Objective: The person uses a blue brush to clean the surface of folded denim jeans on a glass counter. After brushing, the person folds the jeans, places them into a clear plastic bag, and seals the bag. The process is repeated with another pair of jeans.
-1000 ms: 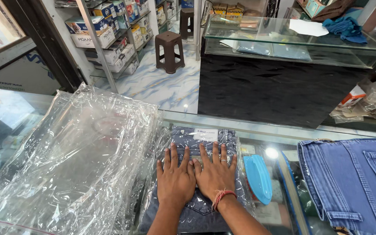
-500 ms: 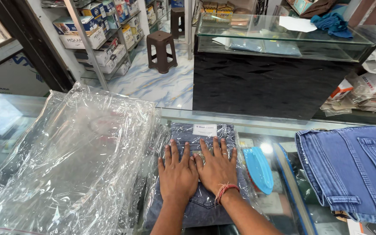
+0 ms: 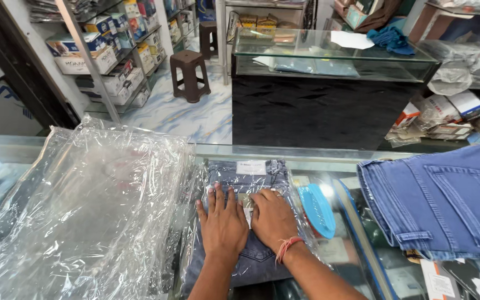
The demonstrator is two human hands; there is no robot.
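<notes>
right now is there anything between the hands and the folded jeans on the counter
Only the clear plastic bag around the folded grey jeans. The left hand and right hand press flat on that film; nothing else lies between.

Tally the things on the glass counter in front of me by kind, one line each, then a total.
Folded jeans: 2, grey jeans in a clear bag under the left hand and right hand, and blue jeans unbagged at right
Empty clear plastic bags: 1 heap, count within unclear
Light blue oval object: 1
Total: 4
</notes>
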